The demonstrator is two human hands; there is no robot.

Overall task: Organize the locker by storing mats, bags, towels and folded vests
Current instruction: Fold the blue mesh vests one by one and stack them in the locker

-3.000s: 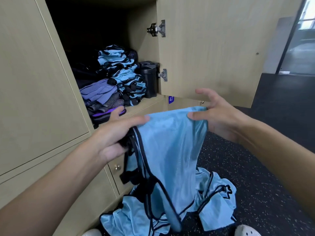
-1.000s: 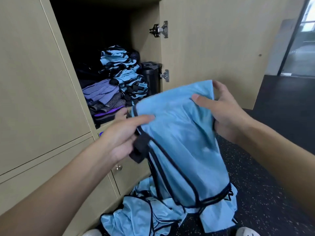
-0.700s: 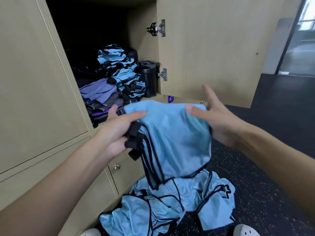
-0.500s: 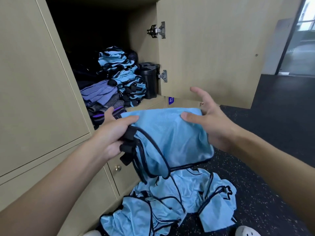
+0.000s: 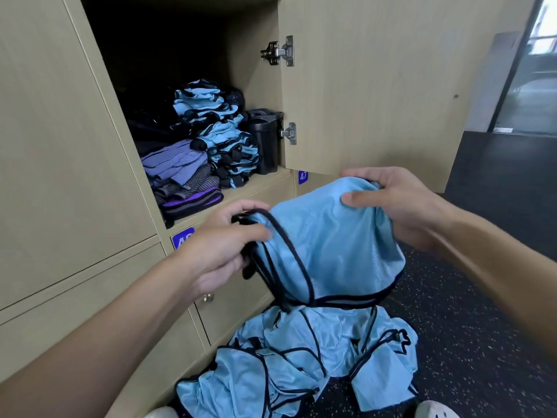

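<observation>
whereas the blue vest [image 5: 328, 245] had hung long a second earlier, it was now doubled into a short bundle just in front of the open locker [image 5: 265, 180], left hand [image 5: 223, 245] pinching its black straps, right hand [image 5: 391, 200] gripping its top fold; likely nearly ready to shelve.

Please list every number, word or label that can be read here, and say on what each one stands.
"47": small blue label on the closed locker door under the open door.
"4" plus a second digit I cannot read: partly hidden blue label on the lower locker door, its edge covered by the left hand.
No text shows on the blue vest.
</observation>
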